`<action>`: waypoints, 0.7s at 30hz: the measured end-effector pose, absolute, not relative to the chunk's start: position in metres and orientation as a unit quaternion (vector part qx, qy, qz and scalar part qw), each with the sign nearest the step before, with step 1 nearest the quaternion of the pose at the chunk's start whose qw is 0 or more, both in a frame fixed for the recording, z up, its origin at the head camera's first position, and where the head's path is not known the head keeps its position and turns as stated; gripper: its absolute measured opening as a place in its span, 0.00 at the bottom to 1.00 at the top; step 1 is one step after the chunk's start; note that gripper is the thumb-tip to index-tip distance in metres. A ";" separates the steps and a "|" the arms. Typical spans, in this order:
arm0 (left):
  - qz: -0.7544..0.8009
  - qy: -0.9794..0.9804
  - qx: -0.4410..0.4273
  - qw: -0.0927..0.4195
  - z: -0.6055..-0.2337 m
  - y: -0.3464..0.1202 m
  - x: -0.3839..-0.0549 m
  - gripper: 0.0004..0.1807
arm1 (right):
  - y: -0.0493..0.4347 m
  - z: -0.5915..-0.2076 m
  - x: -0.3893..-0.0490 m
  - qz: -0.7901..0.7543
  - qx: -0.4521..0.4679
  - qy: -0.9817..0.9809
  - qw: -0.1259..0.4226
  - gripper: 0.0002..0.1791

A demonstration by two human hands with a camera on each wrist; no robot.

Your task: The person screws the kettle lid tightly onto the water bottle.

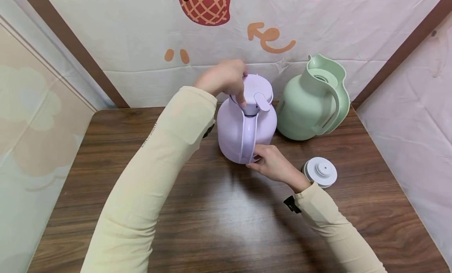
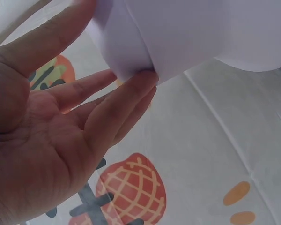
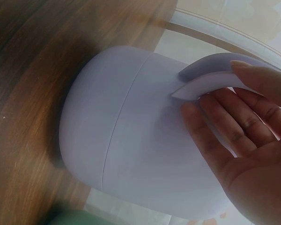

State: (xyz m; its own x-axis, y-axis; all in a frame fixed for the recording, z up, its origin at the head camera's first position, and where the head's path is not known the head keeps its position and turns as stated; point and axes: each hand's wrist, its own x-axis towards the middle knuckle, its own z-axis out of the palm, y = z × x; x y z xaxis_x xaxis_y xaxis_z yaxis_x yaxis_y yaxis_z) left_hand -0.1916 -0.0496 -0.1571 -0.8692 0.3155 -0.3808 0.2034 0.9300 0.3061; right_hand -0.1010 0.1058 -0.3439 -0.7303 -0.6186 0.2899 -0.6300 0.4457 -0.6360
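Observation:
A lilac thermos jug (image 1: 227,128) stands upright near the back edge of the wooden table, its handle (image 1: 248,137) facing me. My left hand (image 1: 225,76) reaches over from the left and grips the jug's round lilac lid (image 1: 259,86) between thumb and fingers. In the left wrist view its fingertips (image 2: 143,79) press against the rim at the jug's top. Low on the handle, my right hand (image 1: 274,163) holds on with thumb and fingers, as the right wrist view shows close up. A small lever tab (image 1: 262,101) sticks out from the lid above the handle.
Close on the right stands a pale green jug (image 1: 300,104) with an open top. A white round stopper (image 1: 321,171) lies on the wooden table (image 1: 205,226) by my right wrist. Printed cloth walls (image 1: 141,49) rise behind and on both sides.

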 end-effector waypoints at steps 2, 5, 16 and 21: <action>0.137 0.956 0.134 0.220 -0.156 -0.050 -0.191 0.34 | 0.106 -0.344 -0.101 0.377 0.368 -0.850 0.009 0.13; 0.156 0.956 0.117 0.221 -0.153 -0.050 -0.191 0.23 | 0.107 -0.344 -0.101 0.376 0.369 -0.850 0.011 0.13; 0.172 0.969 0.049 0.173 -0.145 -0.043 -0.184 0.17 | 0.109 -0.342 -0.099 0.379 0.370 -0.848 0.007 0.13; 0.155 0.974 0.059 0.155 -0.147 -0.041 -0.184 0.15 | 0.108 -0.343 -0.099 0.380 0.370 -0.847 0.006 0.13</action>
